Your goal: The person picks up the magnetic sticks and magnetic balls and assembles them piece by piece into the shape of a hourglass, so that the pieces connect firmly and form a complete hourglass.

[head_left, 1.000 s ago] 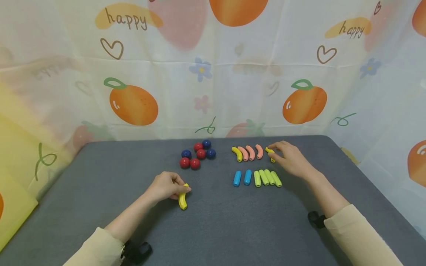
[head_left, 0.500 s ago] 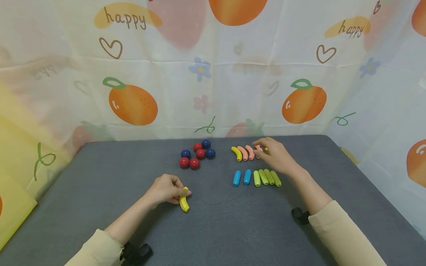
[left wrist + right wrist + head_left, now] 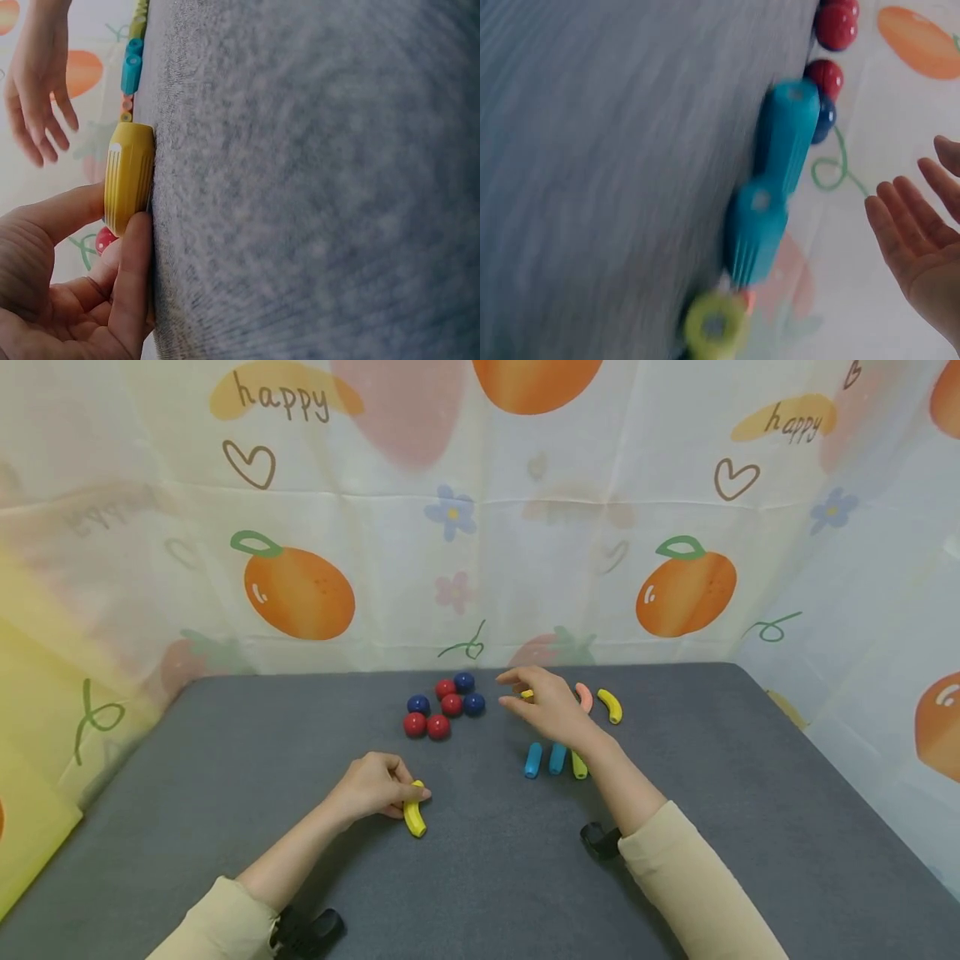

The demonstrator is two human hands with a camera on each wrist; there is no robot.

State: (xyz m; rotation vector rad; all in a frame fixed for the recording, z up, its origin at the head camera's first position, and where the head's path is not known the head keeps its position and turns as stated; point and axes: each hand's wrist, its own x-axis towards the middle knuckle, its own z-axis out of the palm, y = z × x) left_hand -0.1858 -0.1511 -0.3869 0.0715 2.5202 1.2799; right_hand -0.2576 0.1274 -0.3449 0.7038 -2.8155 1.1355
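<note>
Patterned cloth [image 3: 540,543] hangs behind the grey, woven-looking surface [image 3: 480,885]; all places are given from the cluster of glossy red and blue balls [image 3: 452,705]. Within the last second my right hand [image 3: 551,706] has swept leftward and now hovers just right of the cluster, fingers loosely extended, holding nothing; an outer yellow arc [image 3: 611,706], farther right of the cluster, now lies uncovered beside a matte pink arc [image 3: 583,696], so I judge only my left side carries a piece. Nearer me than the cluster, my left hand [image 3: 378,787] pinches a curved yellow piece [image 3: 415,818], smooth, faceted and finely grooved. Near-right of the cluster: ribbed blue cylinders [image 3: 532,761] and a hollow lime tube [image 3: 580,765]
</note>
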